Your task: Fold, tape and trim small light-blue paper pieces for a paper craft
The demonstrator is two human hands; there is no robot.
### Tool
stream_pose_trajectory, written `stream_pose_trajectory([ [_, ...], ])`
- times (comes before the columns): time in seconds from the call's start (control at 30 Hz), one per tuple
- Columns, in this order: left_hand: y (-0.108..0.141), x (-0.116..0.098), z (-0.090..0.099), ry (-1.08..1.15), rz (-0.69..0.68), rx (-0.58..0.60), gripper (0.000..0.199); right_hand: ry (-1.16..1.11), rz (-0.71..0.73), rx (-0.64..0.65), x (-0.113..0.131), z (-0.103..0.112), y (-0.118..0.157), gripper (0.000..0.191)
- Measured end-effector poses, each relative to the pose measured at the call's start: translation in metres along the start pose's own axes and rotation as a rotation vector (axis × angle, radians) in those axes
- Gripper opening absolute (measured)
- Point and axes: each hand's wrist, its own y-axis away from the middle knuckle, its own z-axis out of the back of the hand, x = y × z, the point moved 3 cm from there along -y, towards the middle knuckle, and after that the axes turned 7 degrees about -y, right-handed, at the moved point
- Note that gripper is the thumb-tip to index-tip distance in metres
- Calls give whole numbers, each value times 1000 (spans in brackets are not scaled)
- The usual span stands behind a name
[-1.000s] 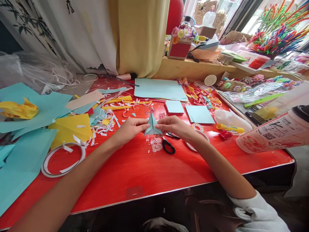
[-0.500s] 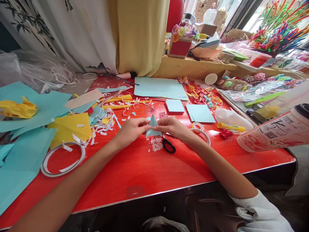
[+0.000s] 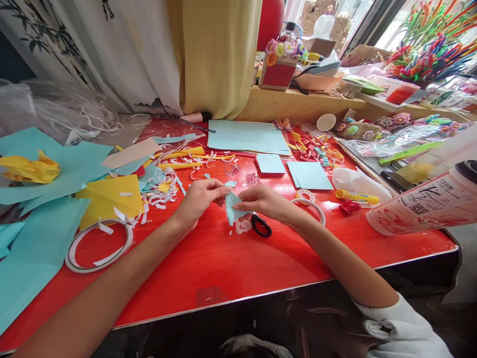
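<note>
A small piece of folded light-blue paper is held just above the red table, its creased flaps partly spread. My left hand pinches its upper edge between thumb and fingers. From the other side, my right hand grips the paper's right part, with some fingers hidden behind it. Below the right hand, the black handle of a pair of scissors lies on the table; the rest is covered. White paper scraps lie beside that handle.
Stacked blue squares, more blue squares and larger blue sheets lie behind my hands. A tape roll is at left near yellow paper. A glue stick and a tilted drink cup are at right.
The folded paper has turned from an upright point to a tilted, more opened shape. My left hand has shifted to its top edge, and my right hand has moved slightly lower.
</note>
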Motion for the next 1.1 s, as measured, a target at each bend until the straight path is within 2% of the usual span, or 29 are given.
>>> stream_pose_trajectory([
  [0.17,-1,-6,8,72,8,-18,26,-121,5,-95,-2,7,-2,17],
  [0.33,1,-11,7,-18,-24,34,25,-123,17,-168,2,16,1,20],
  [0.53,2,-12,7,-130,-62,-22,26,-157,5,-186,5,14,2,21],
  [0.73,2,-10,9,-119,-48,37,29,-214,-57,-190,8,14,4,19],
  [0.93,3,-11,7,-117,-45,4,27,-219,-37,-95,9,9,6,22],
  [1.1,3,-9,5,-126,-8,102,34,-181,-64,-111,6,9,5,16],
])
